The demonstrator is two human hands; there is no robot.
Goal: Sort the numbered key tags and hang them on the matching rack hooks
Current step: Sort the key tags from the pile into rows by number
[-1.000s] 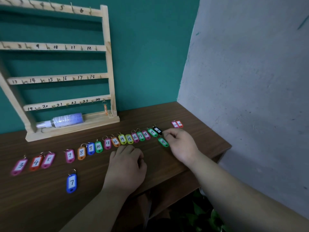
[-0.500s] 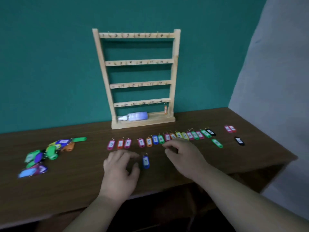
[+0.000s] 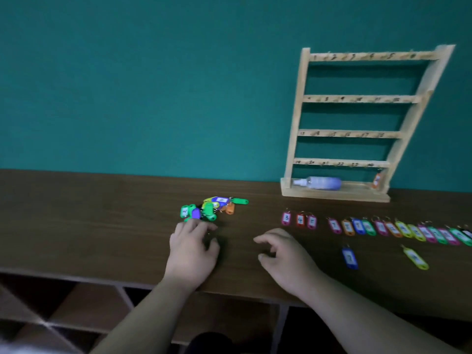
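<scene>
A heap of unsorted coloured key tags (image 3: 212, 208) lies on the brown table (image 3: 76, 226). My left hand (image 3: 191, 251) rests palm down just in front of the heap, fingertips near its closest tags; something dark may sit under its fingers, unclear. My right hand (image 3: 286, 256) hovers to the right with loosely curled fingers, holding nothing. A sorted row of numbered tags (image 3: 383, 227) runs to the right edge. A blue tag (image 3: 349, 258) and a yellow tag (image 3: 416, 259) lie in front of the row. The wooden rack (image 3: 357, 134) stands at the wall, one orange tag (image 3: 376, 180) hanging at its lower right.
A spray bottle (image 3: 319, 183) lies on the rack's base. Teal wall behind. Open shelf compartments (image 3: 76, 307) show under the table's front edge.
The view has swung left, so the rack and sorted row now sit at the right. Both hands have moved left from the row toward the unsorted heap.
</scene>
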